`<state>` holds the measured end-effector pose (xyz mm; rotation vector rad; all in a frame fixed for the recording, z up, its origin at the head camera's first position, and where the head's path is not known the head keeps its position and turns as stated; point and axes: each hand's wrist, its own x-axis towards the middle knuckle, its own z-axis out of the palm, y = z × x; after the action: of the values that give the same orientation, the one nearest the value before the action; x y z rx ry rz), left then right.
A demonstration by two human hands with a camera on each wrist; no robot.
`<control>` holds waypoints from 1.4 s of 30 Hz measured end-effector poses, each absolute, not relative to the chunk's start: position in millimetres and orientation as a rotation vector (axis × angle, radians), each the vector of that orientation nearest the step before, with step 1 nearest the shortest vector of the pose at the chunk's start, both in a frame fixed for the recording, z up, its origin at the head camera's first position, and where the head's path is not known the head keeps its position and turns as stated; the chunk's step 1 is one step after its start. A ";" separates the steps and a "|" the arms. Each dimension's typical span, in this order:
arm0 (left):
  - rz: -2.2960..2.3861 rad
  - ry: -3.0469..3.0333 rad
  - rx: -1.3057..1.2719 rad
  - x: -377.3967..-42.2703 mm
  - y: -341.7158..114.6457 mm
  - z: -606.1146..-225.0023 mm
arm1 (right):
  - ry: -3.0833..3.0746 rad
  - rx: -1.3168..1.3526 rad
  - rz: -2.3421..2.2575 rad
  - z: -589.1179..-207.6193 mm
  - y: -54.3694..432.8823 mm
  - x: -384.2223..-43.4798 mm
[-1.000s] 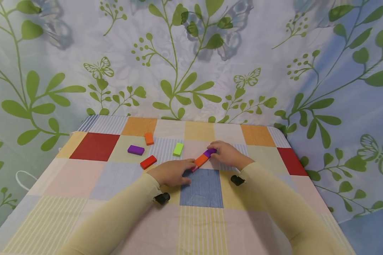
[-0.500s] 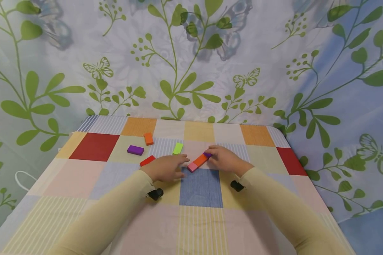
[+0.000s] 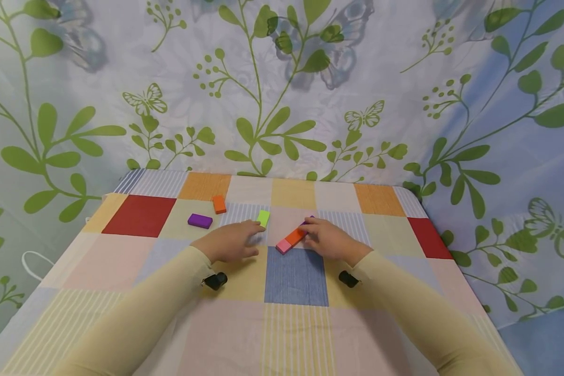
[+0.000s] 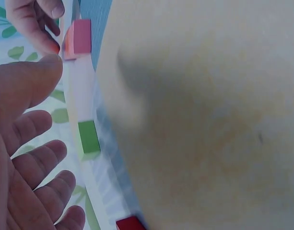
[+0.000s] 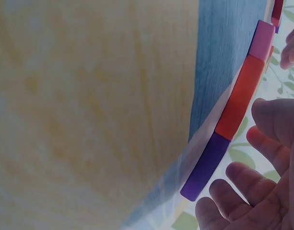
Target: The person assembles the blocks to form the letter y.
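Observation:
Three blocks lie end to end in a slanting row: a pink block (image 3: 284, 246), an orange block (image 5: 240, 98) and a purple block (image 5: 205, 166). My right hand (image 3: 332, 241) is beside this row, fingers loosely bent and gripping nothing; it partly covers the purple and orange blocks in the head view. My left hand (image 3: 229, 242) hovers left of the row, its fingers spread and holding nothing. Just past its fingertips lies a light green block (image 3: 263, 218). A red block (image 4: 131, 223), hidden behind the left hand in the head view, shows at the bottom of the left wrist view.
Farther left on the patchwork cloth (image 3: 296, 334) lie a separate purple block (image 3: 200, 221) and a separate orange block (image 3: 219, 204). A leaf-patterned curtain (image 3: 282, 94) hangs behind the table. A white cable (image 3: 30, 263) loops off the left edge.
My left hand has moved left from the pink end of the row towards the green block, covering the red block. My right hand has shifted slightly along the row, staying beside it.

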<state>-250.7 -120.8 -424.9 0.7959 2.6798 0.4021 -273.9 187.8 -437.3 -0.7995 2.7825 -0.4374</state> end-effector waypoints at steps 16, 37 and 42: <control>0.520 2.714 0.707 -254.5 -159.5 -424.1 | 2.808 -0.881 -0.333 -443.6 187.8 -268.5; 0.611 2.751 0.488 -263.0 -210.2 -422.5 | 2.765 -0.862 -0.258 -445.0 188.9 -266.7; 0.675 2.774 0.415 -269.9 -215.1 -424.7 | 2.770 -0.885 -0.251 -445.2 189.8 -265.8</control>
<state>-269.9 -215.1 -424.7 0.4151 2.7743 0.6749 -265.8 189.8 -445.2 -0.8849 2.7703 -0.2514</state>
